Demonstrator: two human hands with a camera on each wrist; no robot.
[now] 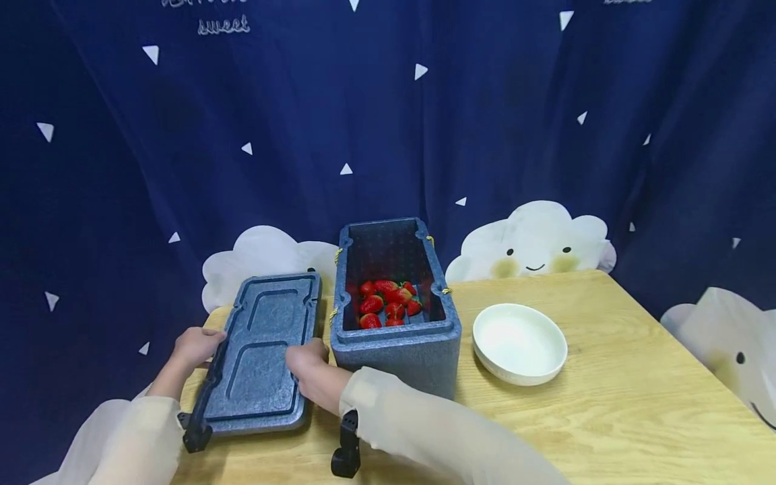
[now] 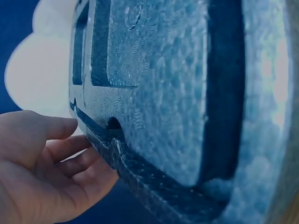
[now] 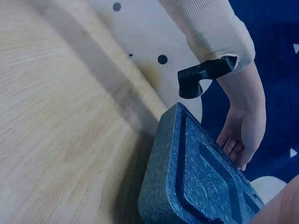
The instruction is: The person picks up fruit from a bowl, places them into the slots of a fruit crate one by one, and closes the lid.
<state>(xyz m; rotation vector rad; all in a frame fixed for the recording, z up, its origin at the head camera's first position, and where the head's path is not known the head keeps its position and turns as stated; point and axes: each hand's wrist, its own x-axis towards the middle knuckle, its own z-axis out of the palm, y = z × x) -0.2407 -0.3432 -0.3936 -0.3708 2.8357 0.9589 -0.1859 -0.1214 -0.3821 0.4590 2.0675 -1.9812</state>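
A speckled blue-grey foam lid lies at the table's left side, its moulded face with two recessed outlines turned up. My left hand holds its left edge. In the left wrist view, the left thumb lies at the rim while the other fingers reach beneath it. My right hand grips the lid's right edge, between the lid and the foam box; its fingertips are hidden. Right of the lid stands the open foam box, with several red strawberries on its floor.
A white bowl stands right of the box on the wooden table. Yellow cords show on the box's sides. A dark blue curtain with clouds and white triangles hangs behind the table. Both wrists wear black cameras.
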